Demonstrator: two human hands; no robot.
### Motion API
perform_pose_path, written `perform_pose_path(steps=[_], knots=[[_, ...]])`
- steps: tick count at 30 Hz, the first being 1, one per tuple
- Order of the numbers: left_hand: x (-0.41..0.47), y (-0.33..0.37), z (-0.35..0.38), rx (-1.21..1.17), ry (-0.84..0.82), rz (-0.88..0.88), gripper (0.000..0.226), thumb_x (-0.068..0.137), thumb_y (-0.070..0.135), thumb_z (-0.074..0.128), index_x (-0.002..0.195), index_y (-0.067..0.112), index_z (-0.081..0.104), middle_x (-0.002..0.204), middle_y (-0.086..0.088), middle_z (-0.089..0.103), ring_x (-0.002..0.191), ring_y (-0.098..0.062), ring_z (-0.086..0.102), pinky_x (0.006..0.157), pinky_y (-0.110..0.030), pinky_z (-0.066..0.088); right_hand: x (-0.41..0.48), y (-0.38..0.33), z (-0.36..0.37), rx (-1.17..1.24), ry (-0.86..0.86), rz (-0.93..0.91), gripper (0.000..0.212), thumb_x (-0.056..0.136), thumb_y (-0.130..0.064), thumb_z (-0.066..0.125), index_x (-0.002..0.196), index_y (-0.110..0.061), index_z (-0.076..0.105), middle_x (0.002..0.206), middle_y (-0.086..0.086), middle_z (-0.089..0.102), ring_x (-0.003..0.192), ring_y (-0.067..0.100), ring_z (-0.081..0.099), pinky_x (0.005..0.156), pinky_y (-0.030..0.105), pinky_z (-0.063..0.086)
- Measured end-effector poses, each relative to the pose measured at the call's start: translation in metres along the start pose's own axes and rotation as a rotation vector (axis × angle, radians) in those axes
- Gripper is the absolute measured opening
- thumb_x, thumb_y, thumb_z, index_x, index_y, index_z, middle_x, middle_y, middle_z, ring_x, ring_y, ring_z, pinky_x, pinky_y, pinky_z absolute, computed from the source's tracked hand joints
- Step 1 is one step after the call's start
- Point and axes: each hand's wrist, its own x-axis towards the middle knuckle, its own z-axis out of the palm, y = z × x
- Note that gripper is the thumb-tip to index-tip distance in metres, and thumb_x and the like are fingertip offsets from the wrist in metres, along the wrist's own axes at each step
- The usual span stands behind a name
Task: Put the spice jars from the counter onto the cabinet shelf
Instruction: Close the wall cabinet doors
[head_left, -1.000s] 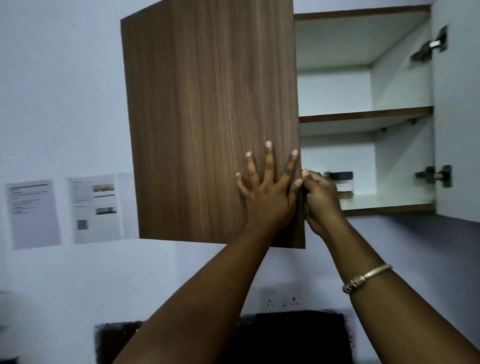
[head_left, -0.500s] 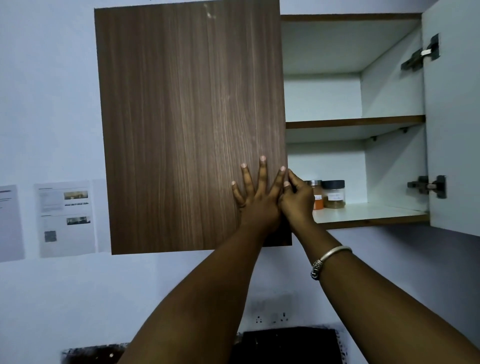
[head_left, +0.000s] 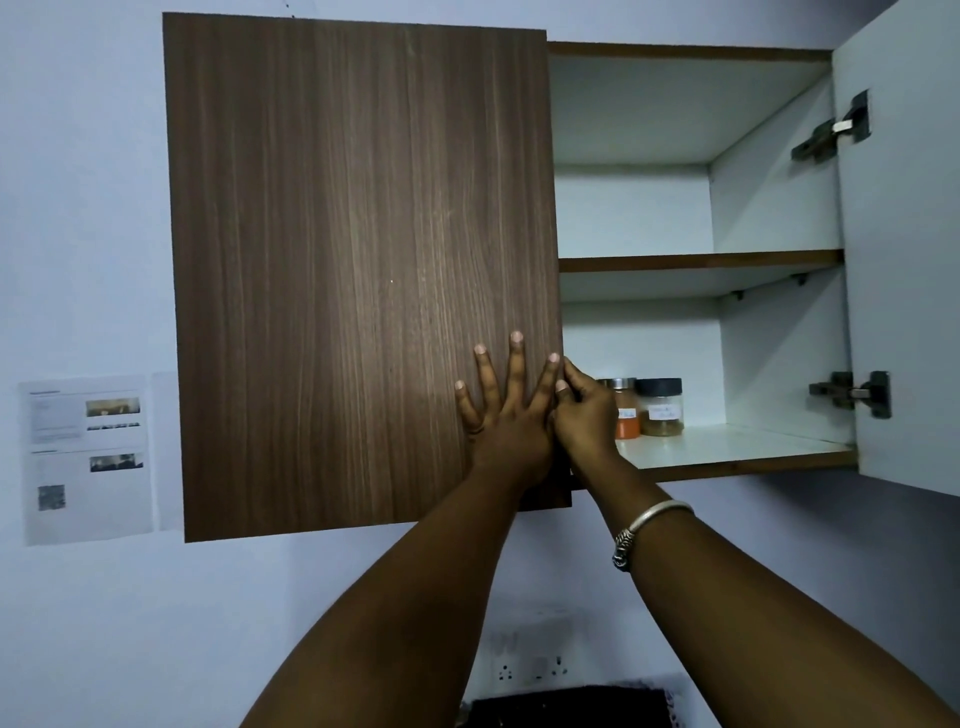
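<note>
Two spice jars stand side by side on the lower cabinet shelf (head_left: 737, 447): an orange-filled jar (head_left: 625, 415) with a metal lid and a tan-filled jar (head_left: 661, 407) with a black lid. My left hand (head_left: 506, 410) lies flat with fingers spread against the brown left cabinet door (head_left: 358, 270), near its lower right corner. My right hand (head_left: 584, 415) curls around that door's right edge, just in front of the orange jar, partly hiding it. Neither hand holds a jar.
The white right door (head_left: 904, 249) is swung fully open, showing two hinges. The upper shelf (head_left: 696, 260) holds nothing visible. Papers (head_left: 85, 457) are taped to the wall at left. A wall socket (head_left: 530, 670) and a dark surface (head_left: 566, 709) lie below.
The left door has swung towards the cabinet and now faces me nearly flat, with both hands staying on its right edge. The jars have come into clearer view behind my right hand.
</note>
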Motion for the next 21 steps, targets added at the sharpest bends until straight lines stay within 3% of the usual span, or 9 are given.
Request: perform_pose_path(steps=[2, 4, 7, 10, 14, 18, 21], knots=[[0.000, 0.002, -0.009, -0.023, -0.049, -0.008, 0.090, 0.096, 0.060, 0.044, 0.157, 0.043, -0.019, 0.162, -0.003, -0.042, 0.144, -0.042, -0.043, 0.114, -0.072, -0.013, -0.003, -0.006, -0.005, -0.051, -0.041, 0.008, 0.040, 0.105, -0.013, 0.053, 0.144, -0.018, 0.057, 0.145, 0.000, 0.061, 0.134, 0.021, 0.057, 0.112, 0.040, 0.048], [-0.002, 0.009, -0.024, -0.082, -0.097, -0.024, 0.088, 0.097, 0.059, 0.044, 0.158, 0.043, -0.017, 0.163, -0.002, -0.040, 0.147, -0.041, -0.039, 0.117, -0.071, -0.009, -0.015, -0.019, -0.015, -0.102, -0.057, -0.010, 0.044, 0.105, -0.014, 0.052, 0.149, -0.016, 0.051, 0.149, 0.003, 0.056, 0.136, 0.022, 0.054, 0.113, 0.031, 0.044], [-0.019, 0.039, -0.054, -0.202, -0.053, 0.036, 0.088, 0.098, 0.049, 0.054, 0.162, 0.036, -0.005, 0.170, 0.002, -0.023, 0.157, -0.031, -0.017, 0.124, -0.062, 0.007, -0.049, -0.051, -0.046, -0.059, -0.038, -0.101, 0.042, 0.107, -0.012, 0.048, 0.149, -0.015, 0.051, 0.149, 0.001, 0.056, 0.138, 0.016, 0.052, 0.111, 0.022, 0.042], [-0.062, 0.085, -0.090, -0.666, 0.115, 0.248, 0.066, 0.103, 0.034, 0.041, 0.162, 0.016, 0.017, 0.171, 0.001, 0.010, 0.159, -0.020, 0.009, 0.126, -0.052, 0.020, -0.101, -0.084, -0.100, 0.021, -0.031, -0.211, 0.041, 0.107, -0.012, 0.049, 0.147, -0.016, 0.052, 0.145, -0.007, 0.058, 0.137, 0.006, 0.053, 0.111, 0.016, 0.042], [-0.123, 0.130, -0.131, -1.068, 0.351, 0.440, 0.058, 0.102, 0.019, 0.037, 0.157, 0.002, 0.029, 0.166, -0.013, 0.031, 0.155, -0.023, 0.029, 0.125, -0.038, 0.027, -0.179, -0.122, -0.154, 0.003, 0.020, -0.448, 0.044, 0.103, -0.019, 0.053, 0.147, -0.020, 0.054, 0.146, -0.016, 0.058, 0.138, 0.002, 0.051, 0.113, 0.024, 0.044], [-0.140, 0.218, -0.164, -1.292, 0.336, 0.627, 0.058, 0.100, 0.006, 0.044, 0.155, -0.001, 0.027, 0.165, -0.016, 0.030, 0.155, -0.025, 0.028, 0.124, -0.040, 0.029, -0.212, -0.162, -0.237, -0.095, 0.187, -0.617, 0.045, 0.098, -0.016, 0.056, 0.143, -0.017, 0.058, 0.143, -0.010, 0.063, 0.135, 0.009, 0.057, 0.109, 0.030, 0.049], [-0.129, 0.283, -0.173, -1.427, 0.299, 0.688, 0.063, 0.096, 0.000, 0.052, 0.155, 0.000, 0.030, 0.165, -0.013, 0.032, 0.155, -0.023, 0.030, 0.124, -0.043, 0.030, -0.209, -0.189, -0.296, -0.284, 0.350, -0.630, 0.044, 0.096, -0.013, 0.058, 0.139, -0.010, 0.062, 0.138, -0.002, 0.066, 0.131, 0.011, 0.060, 0.108, 0.040, 0.051]])
